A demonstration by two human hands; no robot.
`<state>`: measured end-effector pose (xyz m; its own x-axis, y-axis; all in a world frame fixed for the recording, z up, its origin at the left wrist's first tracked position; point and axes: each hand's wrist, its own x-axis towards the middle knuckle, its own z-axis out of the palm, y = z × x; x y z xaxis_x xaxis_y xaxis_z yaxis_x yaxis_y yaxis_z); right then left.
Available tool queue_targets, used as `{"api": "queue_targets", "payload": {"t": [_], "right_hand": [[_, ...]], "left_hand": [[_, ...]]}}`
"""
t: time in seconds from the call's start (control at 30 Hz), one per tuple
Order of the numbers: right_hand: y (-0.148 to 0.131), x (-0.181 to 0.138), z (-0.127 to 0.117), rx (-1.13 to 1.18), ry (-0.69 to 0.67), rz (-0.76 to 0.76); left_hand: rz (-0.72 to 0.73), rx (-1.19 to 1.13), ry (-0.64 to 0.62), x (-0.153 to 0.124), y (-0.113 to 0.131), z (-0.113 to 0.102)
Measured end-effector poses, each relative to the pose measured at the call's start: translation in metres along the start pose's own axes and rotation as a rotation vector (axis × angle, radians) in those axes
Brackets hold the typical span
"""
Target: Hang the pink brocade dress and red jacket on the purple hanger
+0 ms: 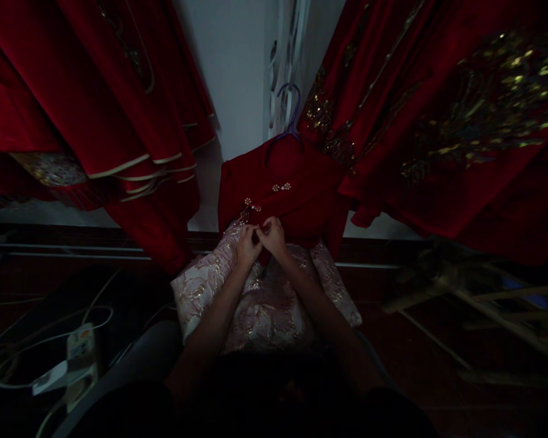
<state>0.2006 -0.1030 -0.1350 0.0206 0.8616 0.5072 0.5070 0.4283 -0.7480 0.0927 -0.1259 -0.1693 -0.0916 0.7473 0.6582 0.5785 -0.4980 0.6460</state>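
Observation:
A dark red top (296,194) with small pearl clasps hangs on a purple hanger (291,106) in front of the white wall. Below it spreads a pale pink skirt with gold pattern (265,304). My left hand (247,242) and my right hand (273,236) meet at the garment's front, just under a pearl clasp (252,205). Both hands have their fingers pinched together on the red cloth or a fastening there. What exactly sits between the fingertips is too dark and small to make out.
Red robes with cream trim (119,109) hang at the left. Red robes with gold embroidery (461,109) hang at the right. A white power strip with cables (80,359) lies on the dark floor at the lower left. Wooden sticks or a frame (484,292) lie at the right.

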Motion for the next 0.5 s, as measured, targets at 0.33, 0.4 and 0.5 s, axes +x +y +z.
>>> {"api": "queue_targets", "payload": {"t": [0.33, 0.4, 0.5], "right_hand": [[-0.004, -0.016, -0.003, -0.054, 0.039, 0.043], [-0.002, -0.017, -0.003, -0.063, 0.050, 0.042], [0.002, -0.017, -0.002, -0.046, 0.057, 0.038]], "left_hand": [[-0.061, 0.066, 0.039, 0.000, 0.004, -0.002], [-0.066, 0.080, 0.033, 0.000, 0.003, -0.001], [-0.056, 0.083, 0.018, 0.000, 0.001, 0.001]]}}
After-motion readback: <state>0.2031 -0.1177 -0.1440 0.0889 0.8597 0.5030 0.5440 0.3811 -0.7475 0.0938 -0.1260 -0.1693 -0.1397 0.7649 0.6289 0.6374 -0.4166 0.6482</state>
